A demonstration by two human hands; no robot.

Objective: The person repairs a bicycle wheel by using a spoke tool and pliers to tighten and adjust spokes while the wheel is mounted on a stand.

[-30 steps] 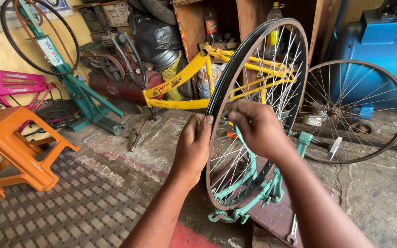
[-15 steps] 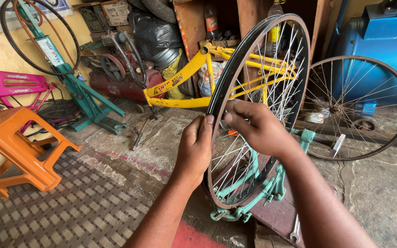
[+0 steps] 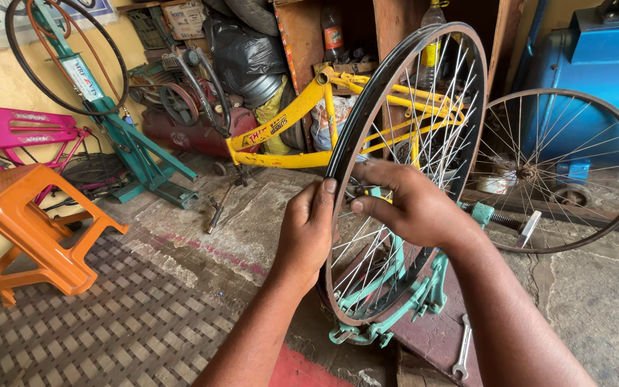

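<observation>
A spoked bicycle wheel with a black rim (image 3: 460, 50) stands upright in a teal truing stand (image 3: 424, 294) in front of me. My left hand (image 3: 308, 229) presses against the near side of the rim, thumb up along its edge. My right hand (image 3: 413, 204) reaches across the rim from the right, fingers pinched together among the spokes next to the left thumb. Whether the fingers hold a small tool is hidden.
A second bare wheel (image 3: 560, 168) leans at the right by a blue machine (image 3: 589, 64). A yellow bicycle frame (image 3: 302, 115) lies behind. An orange plastic stool (image 3: 26, 229) stands left. A spanner (image 3: 461, 351) lies beside the stand. A pink frame (image 3: 19, 129) and a green stand (image 3: 130, 143) sit at the far left.
Both hands have shifted slightly along the rim and stayed together; the wheel appears to have turned a little in the stand.
</observation>
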